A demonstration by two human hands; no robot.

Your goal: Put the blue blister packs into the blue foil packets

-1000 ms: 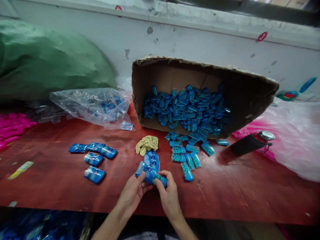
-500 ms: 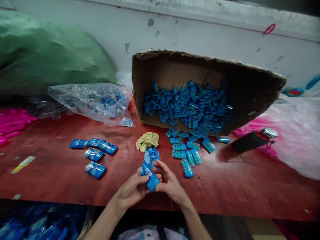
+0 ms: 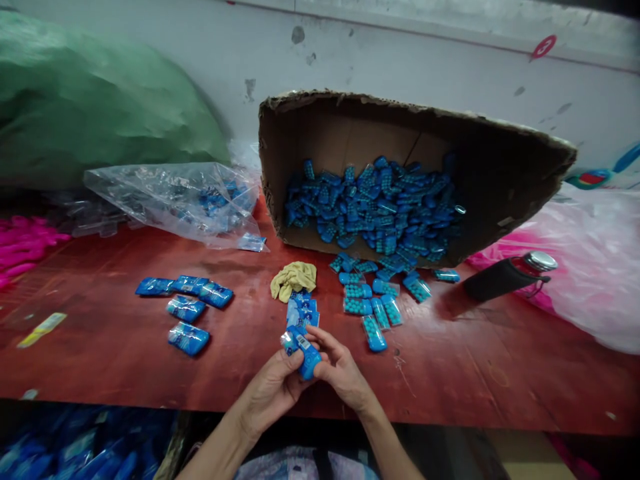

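A blue printed packet point(image 3: 309, 360) with a white barcode label is held between both hands above the table's front edge. My left hand point(image 3: 274, 387) grips its left side, thumb lying over the front. From the right, my right hand point(image 3: 345, 377) pinches the packet's lower right edge with thumb and fingers. Just beyond the hands lie flat blue printed sleeves point(image 3: 303, 308), partly under a crumpled yellow cloth point(image 3: 294, 280). To the right are several clear-and-blue containers of turquoise beads point(image 3: 374, 333). Several glossy blue wrapped packets point(image 3: 189, 339) lie on the left.
A tipped cardboard box point(image 3: 520, 200) full of bead containers stands at the back of the red table point(image 3: 450, 373). A black bottle point(image 3: 500, 280) leans to its right. A clear plastic bag point(image 3: 165, 200) and a large green sack point(image 3: 110, 107) are back left.
The packet has shifted slightly right within my hands, and both hands still hold it. The camera view has moved a little. Other things on the table lie as before.
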